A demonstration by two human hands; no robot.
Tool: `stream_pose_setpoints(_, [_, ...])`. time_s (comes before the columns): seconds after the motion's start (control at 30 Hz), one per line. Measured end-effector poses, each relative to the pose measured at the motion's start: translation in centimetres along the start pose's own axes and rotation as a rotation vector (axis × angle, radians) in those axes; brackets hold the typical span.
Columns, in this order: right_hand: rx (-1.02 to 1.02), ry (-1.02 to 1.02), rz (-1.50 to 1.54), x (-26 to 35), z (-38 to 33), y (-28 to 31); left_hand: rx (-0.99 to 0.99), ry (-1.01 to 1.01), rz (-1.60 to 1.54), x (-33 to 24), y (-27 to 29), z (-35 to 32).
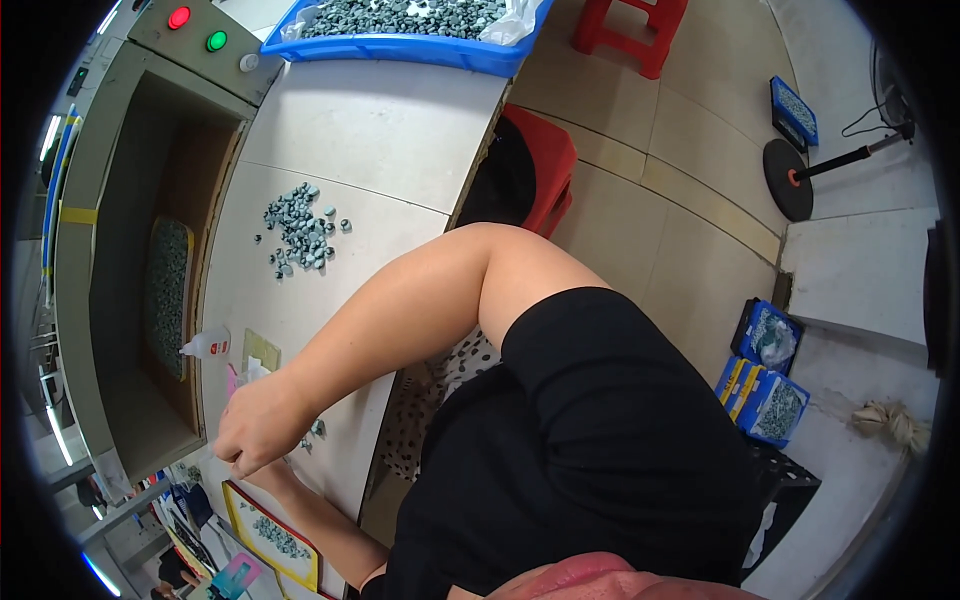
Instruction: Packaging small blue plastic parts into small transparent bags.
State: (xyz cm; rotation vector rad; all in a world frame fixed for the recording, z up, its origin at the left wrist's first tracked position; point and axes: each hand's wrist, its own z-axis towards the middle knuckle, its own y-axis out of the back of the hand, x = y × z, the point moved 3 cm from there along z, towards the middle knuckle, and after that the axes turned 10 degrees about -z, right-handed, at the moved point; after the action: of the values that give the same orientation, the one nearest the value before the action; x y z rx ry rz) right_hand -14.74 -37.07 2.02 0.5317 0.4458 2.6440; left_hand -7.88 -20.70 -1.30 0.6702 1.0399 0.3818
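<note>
the right hand (262, 420) sits curled near the front edge of the white table (370, 120), fingers drawn together into a loose fist — whether it pinches one of the small pieces cannot be told, since the fingertips face away from the camera. the left hand (258, 472) lies just beneath it, mostly covered by the right, so its state cannot be told either; only its forearm shows, running down toward the lower edge. a few grey-green beads (316, 430) lie on the table just beside the knuckles, close enough to be picked without stretching, which is probably why they sit apart from the main pile of beads (300, 228) — that one lies further back in the middle of the table, well apart from the hands. a small clear bottle with a red label (208, 345) lies on its side near the table's left edge, its nozzle pointing left, and a tan card (260, 350) lies flat just beside it, both within easy reach of the hands. below the hands a yellow-framed tray (270, 535) holds more beads, spread in a thin layer. at the far end a blue bin (400, 45) lined with clear plastic is heaped with the same beads, seemingly as bulk stock. left of the table stands a grey machine (120, 260) with an open bay and a dark mat of beads inside; a red round button (179, 17) and a green one (216, 41) sit on its top panel. on the floor to the right, blue crates (765, 385) hold bagged beads, and a red stool (545, 165) is tucked by the table.
</note>
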Motion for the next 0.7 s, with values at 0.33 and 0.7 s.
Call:
stream_pose_setpoints(0.33, [0.193, -0.218, 0.034, 0.1, -1.0, -2.2, -0.021, -0.011, -0.025, 1.4, -1.0, 0.7])
stream_pose_setpoints(0.7, [0.301, -0.262, 0.006, -0.3, -2.0, -3.4, -0.054, -0.029, -0.049, 1.4, -2.3, 0.0])
